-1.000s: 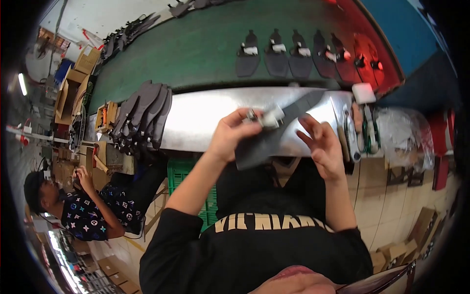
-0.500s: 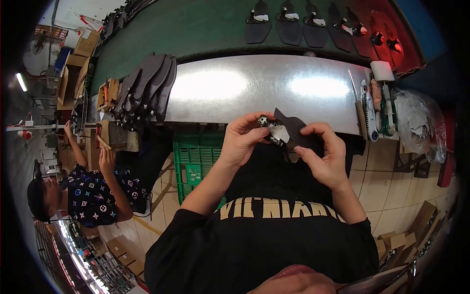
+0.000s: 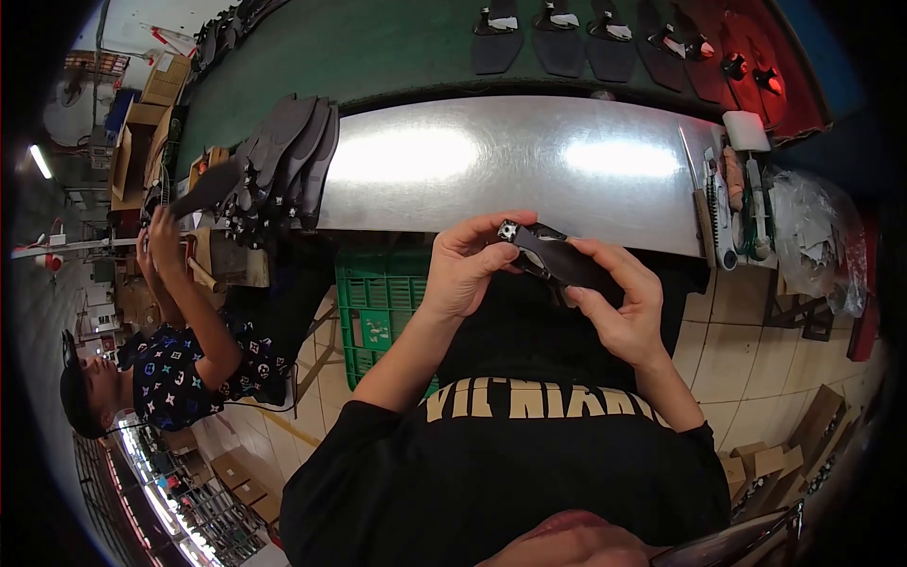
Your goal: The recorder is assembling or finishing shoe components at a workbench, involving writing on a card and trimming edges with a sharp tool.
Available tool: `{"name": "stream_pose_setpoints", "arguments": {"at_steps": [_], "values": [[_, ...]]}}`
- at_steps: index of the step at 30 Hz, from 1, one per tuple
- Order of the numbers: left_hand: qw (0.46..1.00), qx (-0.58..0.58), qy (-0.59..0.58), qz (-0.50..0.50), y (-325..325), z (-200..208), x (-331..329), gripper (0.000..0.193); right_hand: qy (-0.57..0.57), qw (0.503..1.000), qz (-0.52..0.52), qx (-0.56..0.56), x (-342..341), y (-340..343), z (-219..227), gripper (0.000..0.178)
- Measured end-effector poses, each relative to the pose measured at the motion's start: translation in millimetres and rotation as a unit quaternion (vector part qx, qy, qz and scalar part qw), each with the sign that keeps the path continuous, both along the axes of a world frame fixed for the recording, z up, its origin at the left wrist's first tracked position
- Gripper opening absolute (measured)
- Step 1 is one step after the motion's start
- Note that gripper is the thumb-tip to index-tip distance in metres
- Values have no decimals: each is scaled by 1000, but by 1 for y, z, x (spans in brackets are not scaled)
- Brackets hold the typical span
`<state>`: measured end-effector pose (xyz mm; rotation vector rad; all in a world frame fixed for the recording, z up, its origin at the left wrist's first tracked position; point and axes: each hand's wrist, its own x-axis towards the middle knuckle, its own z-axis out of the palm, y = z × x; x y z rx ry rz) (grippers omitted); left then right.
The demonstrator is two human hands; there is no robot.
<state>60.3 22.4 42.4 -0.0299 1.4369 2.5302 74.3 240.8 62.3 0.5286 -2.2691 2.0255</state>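
Note:
A dark sandal (image 3: 570,265) is held up between my two hands just in front of the metal table. My left hand (image 3: 465,269) is closed, thumb and fingers pinching the end with a shiny ornament. Thumb and fingers of my right hand (image 3: 626,300) grip the dark sole part from the other side. The sole lies slanted, covering much of the glossy strap beneath it. On the table's left end rests a heap of dark soles with shiny straps (image 3: 296,156).
The bare metal tabletop (image 3: 501,156) borders a green conveyor belt (image 3: 397,57) with several sandals (image 3: 498,42) in a row. Tools, including a utility knife (image 3: 721,213), lie at the right beside a plastic bag (image 3: 820,241). A co-worker (image 3: 179,369) sits left of a green crate (image 3: 378,307).
The sole in my right hand has turned and come over the strap, hiding the white paper seen before. At left, the co-worker has raised a dark sole. The belt's sandals have shifted slightly.

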Motion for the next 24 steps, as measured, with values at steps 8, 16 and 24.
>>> {"name": "stream_pose_setpoints", "arguments": {"at_steps": [8, 16, 24], "values": [[1000, -10, 5, -2, 0, -2, 0, 34, 5, 1000, 4, 8, -1, 1, 0, 42], [1000, -27, 16, 3, 1, 0, 1, 35, -5, 1000, 15, 13, 0, 3, -1, 43], [999, -47, 15, 10, 1, 0, 2, 35, -8, 999, 22, 29, 0, 3, 3, 43]]}}
